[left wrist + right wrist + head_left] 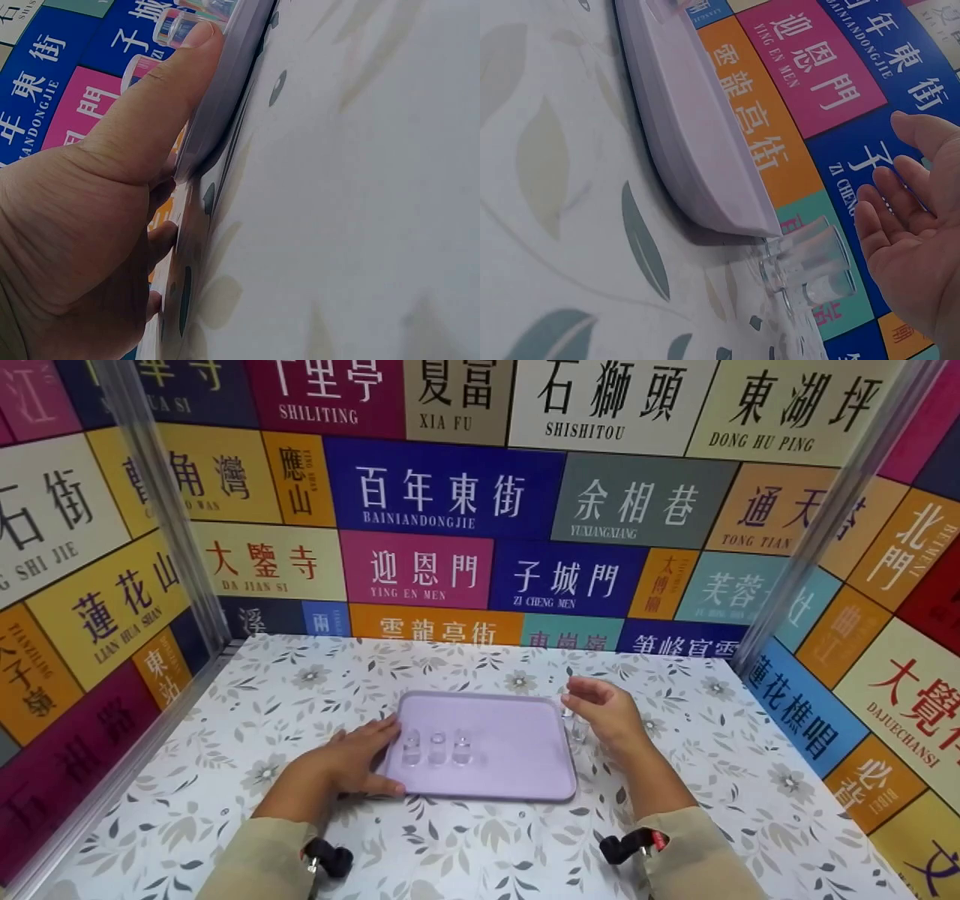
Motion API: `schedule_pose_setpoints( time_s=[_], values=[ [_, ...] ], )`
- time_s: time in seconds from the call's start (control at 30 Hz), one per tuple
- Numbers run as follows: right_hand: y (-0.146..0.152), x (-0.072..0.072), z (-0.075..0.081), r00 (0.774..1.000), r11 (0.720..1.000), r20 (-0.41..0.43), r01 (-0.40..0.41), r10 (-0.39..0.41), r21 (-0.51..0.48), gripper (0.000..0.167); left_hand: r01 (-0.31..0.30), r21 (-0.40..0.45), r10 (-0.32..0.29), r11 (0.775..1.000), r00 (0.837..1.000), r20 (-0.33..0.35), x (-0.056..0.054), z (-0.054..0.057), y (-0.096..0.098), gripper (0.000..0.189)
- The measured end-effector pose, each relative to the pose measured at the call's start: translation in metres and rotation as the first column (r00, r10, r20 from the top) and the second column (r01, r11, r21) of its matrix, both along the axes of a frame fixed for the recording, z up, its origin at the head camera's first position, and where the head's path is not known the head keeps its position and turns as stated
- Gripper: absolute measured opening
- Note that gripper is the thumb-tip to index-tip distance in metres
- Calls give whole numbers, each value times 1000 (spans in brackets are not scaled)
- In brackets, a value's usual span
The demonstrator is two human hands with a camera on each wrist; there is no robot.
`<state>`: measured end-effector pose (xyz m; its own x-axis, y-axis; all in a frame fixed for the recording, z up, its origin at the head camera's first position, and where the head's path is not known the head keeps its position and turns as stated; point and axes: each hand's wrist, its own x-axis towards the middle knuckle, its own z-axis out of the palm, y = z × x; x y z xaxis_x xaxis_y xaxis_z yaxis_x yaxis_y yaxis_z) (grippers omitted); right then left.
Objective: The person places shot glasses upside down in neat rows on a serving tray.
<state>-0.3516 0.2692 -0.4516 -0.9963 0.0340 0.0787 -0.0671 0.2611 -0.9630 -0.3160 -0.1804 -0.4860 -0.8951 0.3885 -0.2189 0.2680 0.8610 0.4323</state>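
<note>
A lilac tray lies on the table in the head view, with three small clear glasses standing in a row on its left half. My left hand rests at the tray's left edge, fingers spread and thumb near the front corner. In the left wrist view the left thumb lies extended against the tray's rim. Beyond the tray's right edge stand clear glasses, partly overlapping in the right wrist view. Beside them, apart in that view, my right hand has loosely bent fingers and holds nothing visible.
The table has a white leaf-and-flower covering. Panels with coloured place-name signs enclose the back and sides. Clear corner strips stand at the left and right. Each wrist bears a black device.
</note>
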Motion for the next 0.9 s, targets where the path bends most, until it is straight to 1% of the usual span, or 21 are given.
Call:
schedule_pose_setpoints(
  time_s=[0.2, 0.5, 0.77, 0.9],
  values=[
    [18, 1, -1, 1000, 999, -4, 26, -25, 42, 52, 6, 3, -6, 1000, 1000, -10, 1, 1, -1, 123],
    [36, 1, -7, 999, 998, 15, 49, -50, 37, 56, 14, 6, -14, 1000, 1000, -26, 2, -1, -2, 122],
    [41, 0, -15, 999, 995, 34, 32, -36, 92, 59, -1, -3, 1, 1000, 1000, -8, 2, 0, 0, 123],
    [42, 1, -21, 998, 995, 67, 14, -21, 97, 62, -3, 1, 3, 1000, 1000, -7, 1, 0, 0, 124]
  ],
)
